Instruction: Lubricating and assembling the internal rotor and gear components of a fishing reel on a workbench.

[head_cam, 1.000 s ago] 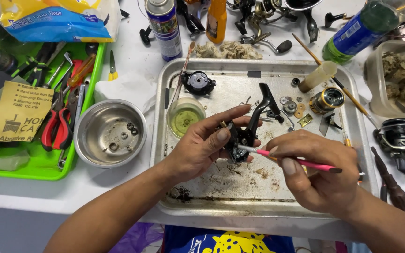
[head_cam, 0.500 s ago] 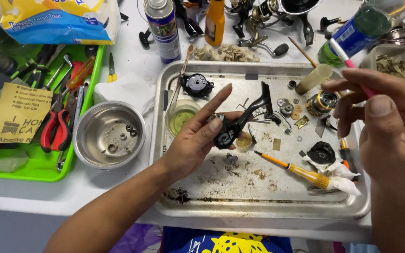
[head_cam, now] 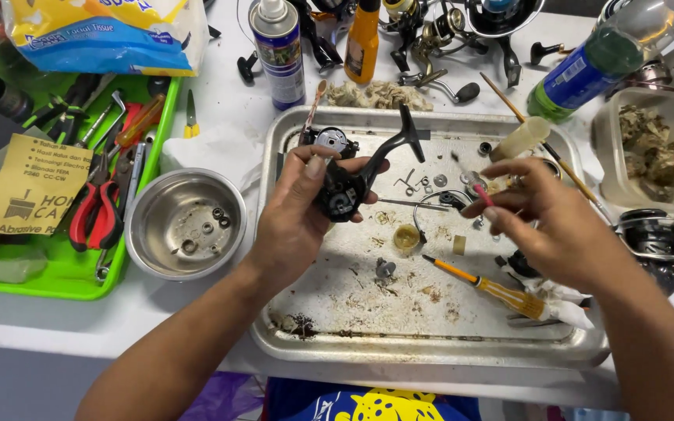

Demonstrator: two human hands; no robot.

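Seen from the head camera, your left hand (head_cam: 294, 222) is clenched around the black reel body (head_cam: 345, 191), held just above the metal tray (head_cam: 431, 347) with its long arm pointing up and away toward the tray's far rim. Your right hand (head_cam: 559, 226) pinches a thin pink-handled brush (head_cam: 473, 183), tip aimed left at the reel body; the two are apart, the yellow-handled screwdriver (head_cam: 485, 284) lying on the tray below them.

Single head-worn view, looking steeply down from close above the near edge of a white table (head_cam: 220, 101), centred on a metal tray (head_cam: 431, 351), with both forearms entering from the bottom edge of the frame.
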